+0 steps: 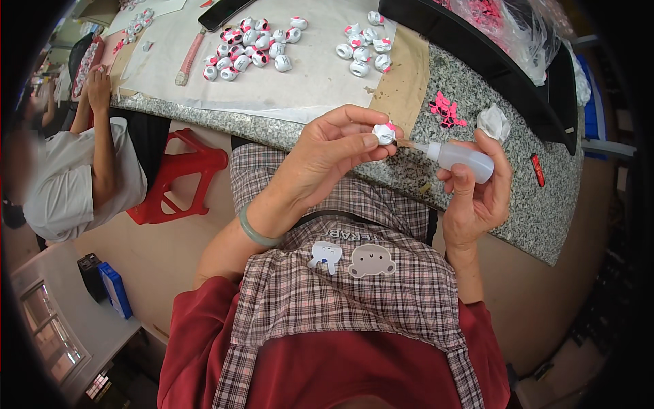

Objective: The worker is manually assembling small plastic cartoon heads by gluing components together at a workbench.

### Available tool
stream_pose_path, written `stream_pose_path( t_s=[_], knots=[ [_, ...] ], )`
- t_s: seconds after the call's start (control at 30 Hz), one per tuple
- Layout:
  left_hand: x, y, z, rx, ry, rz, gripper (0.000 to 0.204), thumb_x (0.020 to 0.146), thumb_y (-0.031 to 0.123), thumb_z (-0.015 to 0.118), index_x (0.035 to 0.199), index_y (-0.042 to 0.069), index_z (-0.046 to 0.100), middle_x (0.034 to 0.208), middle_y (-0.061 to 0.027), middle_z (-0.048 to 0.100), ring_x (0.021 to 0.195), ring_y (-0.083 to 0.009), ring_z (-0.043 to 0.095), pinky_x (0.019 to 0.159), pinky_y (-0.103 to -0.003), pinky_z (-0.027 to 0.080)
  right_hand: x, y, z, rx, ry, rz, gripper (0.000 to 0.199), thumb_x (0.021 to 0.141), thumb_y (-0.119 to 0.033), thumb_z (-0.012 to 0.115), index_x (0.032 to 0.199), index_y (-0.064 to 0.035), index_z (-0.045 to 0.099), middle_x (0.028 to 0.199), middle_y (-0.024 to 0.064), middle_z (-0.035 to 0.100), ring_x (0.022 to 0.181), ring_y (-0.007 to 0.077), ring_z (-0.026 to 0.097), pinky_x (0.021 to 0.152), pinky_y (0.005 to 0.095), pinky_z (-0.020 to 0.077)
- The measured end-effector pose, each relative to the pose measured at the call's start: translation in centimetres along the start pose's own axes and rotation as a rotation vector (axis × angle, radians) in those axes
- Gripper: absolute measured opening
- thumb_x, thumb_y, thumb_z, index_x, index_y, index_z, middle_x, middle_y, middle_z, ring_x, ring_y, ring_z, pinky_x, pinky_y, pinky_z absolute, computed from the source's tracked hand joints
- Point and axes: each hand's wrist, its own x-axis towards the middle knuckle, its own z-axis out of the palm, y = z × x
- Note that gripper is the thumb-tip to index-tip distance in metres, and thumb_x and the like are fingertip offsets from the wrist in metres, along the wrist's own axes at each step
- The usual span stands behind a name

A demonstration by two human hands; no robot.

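Between the thumb and fingers of my left hand (pixel 310 157) is a small white figurine head (pixel 384 135) with a pink part on top. My right hand (pixel 477 201) is closed around a translucent squeeze bottle (pixel 466 162), tilted sideways. Its thin nozzle (pixel 411 144) points at the head and ends right beside it; whether the tip touches cannot be made out. Beyond my right hand, a pile of small pink and black pieces (pixel 447 112) lies on the granite table (pixel 545 225). A crumpled white tissue (pixel 493 123) rests close by.
Two clusters of white and pink heads (pixel 262 42) lie on a paper sheet (pixel 160 75), with a pink-handled tool (pixel 190 60) and a phone (pixel 223 12). A black tray (pixel 490 75) holds plastic bags. Right lies a red tool (pixel 537 170). Left are a red stool (pixel 178 180) and another person (pixel 88 174).
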Motion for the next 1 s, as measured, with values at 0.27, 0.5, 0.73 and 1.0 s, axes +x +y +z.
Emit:
stream_pose_path(
  t_s=[0.27,0.5,0.73,1.0],
  knots=[
    [0.04,-0.24,-0.15,-0.017,0.012,-0.003,0.022,0.087,0.004,0.055,0.108,0.0,0.055,0.107,-0.021,0.06,0.089,-0.0189,0.063,0.083,-0.027,0.052,-0.04,-0.13,-0.16,0.012,0.01,0.038,0.037,0.086,-0.013,0.062,0.117,0.0038,0.049,0.091,0.0163,0.063,0.064,0.0124,0.059,0.058,0.0218,0.0493],
    [0.02,-0.15,-0.15,-0.033,0.024,-0.005,0.022,0.087,0.005,0.055,0.108,0.0,0.055,0.107,-0.0217,0.06,0.088,-0.0186,0.063,0.082,-0.027,0.052,-0.05,-0.01,-0.23,0.009,0.011,0.022,0.037,0.086,-0.012,0.062,0.117,0.0039,0.048,0.092,0.0164,0.063,0.065,0.0129,0.06,0.058,0.0221,0.0495],
    [0.06,-0.09,-0.37,-0.02,0.018,0.022,0.023,0.086,0.005,0.056,0.109,0.0,0.055,0.107,-0.0218,0.06,0.089,-0.0183,0.063,0.083,-0.027,0.051,-0.12,0.23,-0.29,-0.065,-0.017,-0.031,0.036,0.087,-0.01,0.058,0.12,0.0023,0.048,0.094,0.0146,0.062,0.063,0.0094,0.056,0.052,0.0166,0.0427],
    [-0.01,-0.16,-0.29,-0.005,0.031,0.022,0.023,0.087,0.005,0.055,0.109,0.0,0.056,0.108,-0.0213,0.06,0.089,-0.0178,0.063,0.083,-0.026,0.051,-0.13,0.14,-0.4,-0.054,-0.056,-0.02,0.036,0.087,-0.011,0.058,0.119,0.0023,0.049,0.093,0.0144,0.062,0.062,0.0094,0.056,0.051,0.0166,0.0425]
  ],
)
